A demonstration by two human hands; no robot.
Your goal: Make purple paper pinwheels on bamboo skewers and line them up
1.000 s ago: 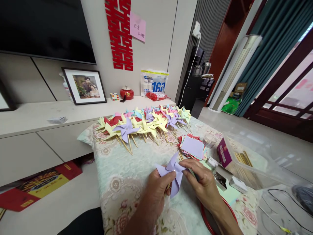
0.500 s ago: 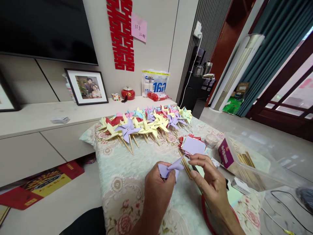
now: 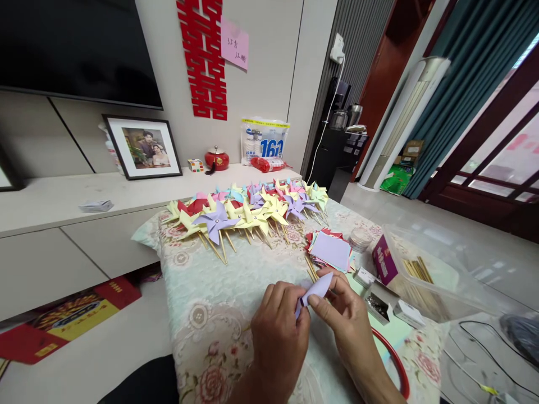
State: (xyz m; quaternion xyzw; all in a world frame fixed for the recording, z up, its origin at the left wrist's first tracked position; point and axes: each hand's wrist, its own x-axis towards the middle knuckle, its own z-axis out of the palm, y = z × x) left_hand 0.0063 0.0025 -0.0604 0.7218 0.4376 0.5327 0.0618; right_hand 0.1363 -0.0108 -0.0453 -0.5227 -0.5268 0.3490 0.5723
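While both hands work close together in the head view, the stack of paper squares (image 3: 331, 251) lies just beyond them on the flowered tablecloth (image 3: 219, 280). On the near side of that stack is the folded lilac paper (image 3: 319, 288), held up off the cloth with one pointed blade aimed toward the stack. The left hand (image 3: 281, 325), near and to the left of the stack, has its fingers curled tightly around the paper's lower end. The right hand (image 3: 349, 322), directly nearer than the stack, pinches the blade between thumb and fingers. Thin wooden sticks (image 3: 310, 268) lie at the stack's near left edge, partly hidden by the right hand. Left of the stack and beyond it, many finished pinwheels (image 3: 217, 220) stand crowded in lilac, yellow, red, pink and blue. To the stack's right are an open box of small metal parts (image 3: 386, 290) and a clear plastic bin (image 3: 446, 275) containing more sticks.
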